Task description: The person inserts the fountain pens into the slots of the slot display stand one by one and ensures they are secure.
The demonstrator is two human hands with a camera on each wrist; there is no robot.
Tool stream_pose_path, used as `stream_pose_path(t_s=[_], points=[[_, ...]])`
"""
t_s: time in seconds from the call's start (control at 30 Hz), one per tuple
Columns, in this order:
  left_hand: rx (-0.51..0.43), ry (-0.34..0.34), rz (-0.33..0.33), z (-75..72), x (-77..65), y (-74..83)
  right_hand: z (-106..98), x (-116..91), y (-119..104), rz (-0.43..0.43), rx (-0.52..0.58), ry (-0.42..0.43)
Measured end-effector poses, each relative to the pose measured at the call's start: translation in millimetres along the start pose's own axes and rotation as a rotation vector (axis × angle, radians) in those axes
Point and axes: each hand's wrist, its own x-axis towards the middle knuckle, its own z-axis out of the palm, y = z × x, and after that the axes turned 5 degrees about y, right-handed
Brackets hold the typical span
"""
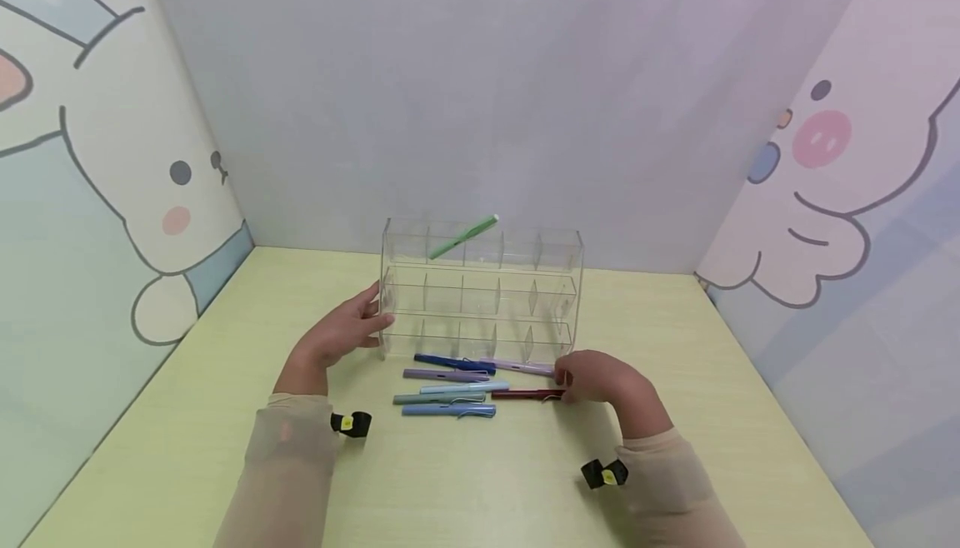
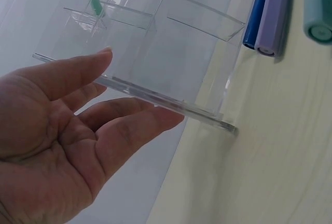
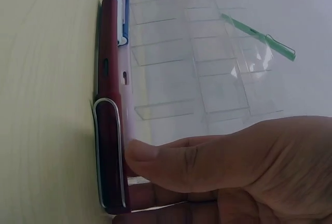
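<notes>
Apparently, a pinch is made near the clip end of the lilac pen (image 1: 521, 366) by the right hand (image 1: 603, 377), with the thumb laid against the barrel; the contact on the far side is partly hidden. The pen lies on the worktop (image 1: 480, 490), in front of the clear rack (image 1: 480, 301), with the dark red pen (image 3: 110, 53) just beside it. A light, stiff body is to be expected, smooth enough to roll or turn if squeezed off-centre; it is best taken by the middle of the barrel, or by the cap with the clip kept away from the fingertips. The rack's side panel is gripped by the left hand (image 1: 341, 333), with the thumb on one side and the fingers on the other. Its thin, rigid plastic looks slippery and liable to crack or slide if knocked, so a hold low on that panel would be judged steadiest. Three stepped tiers are formed in it, each divided into five compartments. In the top tier a green pen (image 1: 463, 237) is held at a tilt, its upper end leaned to the right; its exact footing is hard to tell through the plastic.
</notes>
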Motion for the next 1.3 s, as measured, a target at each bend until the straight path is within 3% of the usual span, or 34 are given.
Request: stream_pose_path(t_s=[0.23,0.53,0.97,1.3], points=[[0.017,0.009,-0.004,0.2,-0.8,-1.0,9.1,3.3,-3.4,0.044,-0.062,0.009],[0.023,0.013,-0.008,1.0,-0.5,-0.7,7.7,1.2,-3.0,0.026,-0.097,0.03],[0.009,0.009,0.006,0.3,0.6,-1.0,-17.4,-7.0,9.7,-0.068,0.125,0.134],[0.001,0.003,0.004,0.6,0.9,-2.1,-29.7,-14.2,13.9,-0.166,0.225,0.186]])
